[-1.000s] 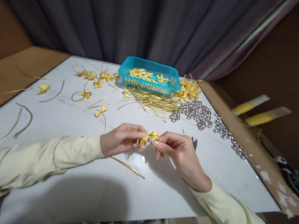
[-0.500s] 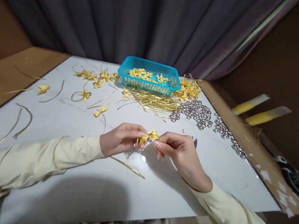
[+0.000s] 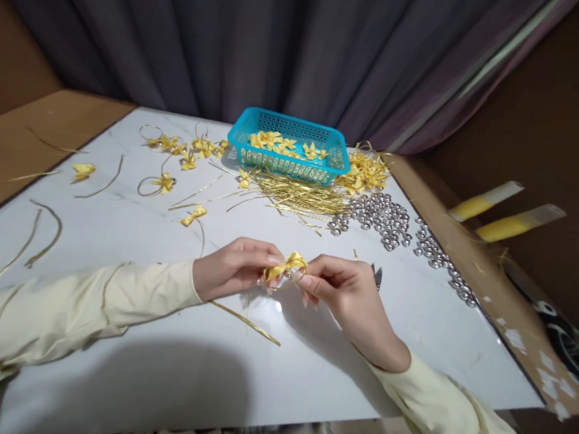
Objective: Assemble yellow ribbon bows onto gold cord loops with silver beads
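Note:
A yellow satin ribbon bow [image 3: 294,261] with a gold cord looped about it is held up above the white tabletop, between my two hands. My left hand [image 3: 238,268] pinches the bow's left side, fingers closed. From the right, my right hand [image 3: 346,295] is closed, thumb and forefinger gripping the bow's right side by the cord loop. A small shiny piece shows at the bow's middle, partly hidden. Below the hands a gold cord [image 3: 247,323] lies on the table. Another bow with a cord tail [image 3: 194,215] lies beyond my left hand.
A blue plastic basket [image 3: 288,163] holds yellow bows at the back. Gold cords [image 3: 303,198] are heaped before it, with silver rings [image 3: 379,217] to the right. Finished-looking corded bows [image 3: 164,184] lie left. Two yellow-filled tubes [image 3: 519,223] and black-handled scissors [image 3: 572,349] sit on the right.
Both hands stay almost in place. The bow has shifted very slightly left between the fingers; nothing was let go or picked up.

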Demonstrator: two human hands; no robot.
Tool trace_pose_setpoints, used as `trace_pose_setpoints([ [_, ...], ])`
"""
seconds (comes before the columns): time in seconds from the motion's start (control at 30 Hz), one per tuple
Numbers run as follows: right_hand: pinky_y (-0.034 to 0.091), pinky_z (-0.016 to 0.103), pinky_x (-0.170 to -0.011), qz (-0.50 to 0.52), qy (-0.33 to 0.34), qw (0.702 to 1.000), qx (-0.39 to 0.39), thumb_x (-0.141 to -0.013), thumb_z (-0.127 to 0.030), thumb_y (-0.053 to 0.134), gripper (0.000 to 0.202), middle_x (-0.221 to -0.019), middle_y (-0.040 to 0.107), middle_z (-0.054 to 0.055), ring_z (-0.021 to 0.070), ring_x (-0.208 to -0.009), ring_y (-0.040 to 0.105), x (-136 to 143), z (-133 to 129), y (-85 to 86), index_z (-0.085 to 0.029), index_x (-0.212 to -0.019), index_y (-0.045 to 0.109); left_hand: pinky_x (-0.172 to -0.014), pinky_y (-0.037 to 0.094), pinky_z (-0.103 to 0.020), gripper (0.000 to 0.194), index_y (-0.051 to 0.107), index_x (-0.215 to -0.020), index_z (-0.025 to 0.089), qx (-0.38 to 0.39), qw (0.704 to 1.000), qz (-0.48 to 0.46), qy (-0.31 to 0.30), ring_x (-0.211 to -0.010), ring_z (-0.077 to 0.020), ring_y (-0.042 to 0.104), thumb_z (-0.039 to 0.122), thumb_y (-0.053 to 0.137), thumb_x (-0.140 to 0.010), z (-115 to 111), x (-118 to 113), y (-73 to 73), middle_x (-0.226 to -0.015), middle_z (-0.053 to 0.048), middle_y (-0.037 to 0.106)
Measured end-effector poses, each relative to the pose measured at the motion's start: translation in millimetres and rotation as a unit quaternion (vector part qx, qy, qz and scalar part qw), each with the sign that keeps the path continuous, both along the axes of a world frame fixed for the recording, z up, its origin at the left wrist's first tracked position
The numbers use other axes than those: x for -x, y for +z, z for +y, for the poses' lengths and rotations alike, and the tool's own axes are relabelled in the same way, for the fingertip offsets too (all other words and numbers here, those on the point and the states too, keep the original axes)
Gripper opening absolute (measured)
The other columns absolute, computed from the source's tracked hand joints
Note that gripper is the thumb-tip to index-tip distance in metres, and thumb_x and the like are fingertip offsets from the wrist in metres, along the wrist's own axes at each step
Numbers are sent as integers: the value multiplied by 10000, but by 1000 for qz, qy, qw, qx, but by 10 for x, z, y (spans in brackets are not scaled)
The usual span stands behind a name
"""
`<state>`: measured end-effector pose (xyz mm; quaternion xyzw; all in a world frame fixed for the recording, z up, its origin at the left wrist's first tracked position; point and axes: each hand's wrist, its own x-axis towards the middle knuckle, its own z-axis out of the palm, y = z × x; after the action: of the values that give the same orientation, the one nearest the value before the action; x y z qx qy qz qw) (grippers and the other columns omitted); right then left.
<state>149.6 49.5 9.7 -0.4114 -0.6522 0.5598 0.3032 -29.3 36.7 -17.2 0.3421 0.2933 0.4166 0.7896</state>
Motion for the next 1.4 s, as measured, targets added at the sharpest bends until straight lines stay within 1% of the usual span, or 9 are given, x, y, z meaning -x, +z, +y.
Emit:
trace_pose_setpoints([
  [0.23,306,199,-425,-37,-1,998,-56,-710,-177,584,166,-439,493,-24,72,-420,399,-6,7,-12,-132,-551,588,-539,361,-214,135,647,-626,81,-11,1000,9,-11,-527,-97,499,174,619,-720,1,17,-17,-549,-30,586],
  [0.37,287,192,-411,-87,-5,986,-139,-709,-141,563,166,-427,494,-26,63,-403,373,-10,2,-20,-129,-548,602,-532,357,-207,133,643,-632,84,-21,999,23,-12,-526,-92,501,172,612,-727,1,20,-27,-547,-24,588],
  [0.53,273,179,-411,-127,-5,960,-250,-684,-71,522,181,-411,486,-36,47,-383,340,-11,-2,-48,-125,-541,620,-539,354,-211,142,618,-614,93,-36,998,49,-11,-522,-88,499,181,611,-725,4,23,-38,-541,-11,581],
  [0.67,296,172,-429,-153,1,933,-324,-681,-51,473,219,-458,563,-5,61,-409,422,-20,1,-75,-121,-543,627,-542,339,-217,151,600,-605,94,-53,996,73,-14,-526,-87,494,187,603,-724,7,28,-38,-543,-7,579],
  [0.77,323,171,-444,-166,16,921,-353,-689,-50,449,242,-488,600,16,75,-429,480,-23,9,-82,-123,-542,627,-527,319,-222,155,589,-588,98,-55,993,102,-20,-507,-86,474,199,610,-704,13,28,-29,-515,-2,566],
  [0.9,325,163,-435,-166,23,917,-361,-685,-41,441,251,-480,598,13,73,-418,483,-9,20,-82,-127,-541,627,-530,313,-228,150,592,-592,102,-56,991,120,-24,-506,-88,468,207,605,-698,20,27,-27,-512,1,567],
  [1.07,290,155,-412,-147,16,924,-353,-676,-34,470,233,-451,559,-11,50,-393,425,13,25,-75,-122,-524,623,-540,314,-232,148,586,-596,104,-55,991,120,-26,-515,-92,471,210,598,-699,21,32,-37,-510,3,564],
  [1.23,266,152,-396,-130,11,952,-275,-665,-41,522,182,-407,476,-38,39,-385,351,21,26,-94,-101,-534,633,-537,316,-233,153,582,-599,107,-66,990,124,-19,-514,-90,468,213,589,-710,19,27,-26,-512,7,559],
  [1.4,275,153,-407,-128,5,965,-228,-676,-55,535,169,-420,488,-33,42,-397,370,23,13,-97,-95,-551,641,-543,329,-236,161,577,-605,113,-81,986,145,-17,-518,-93,467,227,582,-719,11,22,-20,-516,8,557],
])
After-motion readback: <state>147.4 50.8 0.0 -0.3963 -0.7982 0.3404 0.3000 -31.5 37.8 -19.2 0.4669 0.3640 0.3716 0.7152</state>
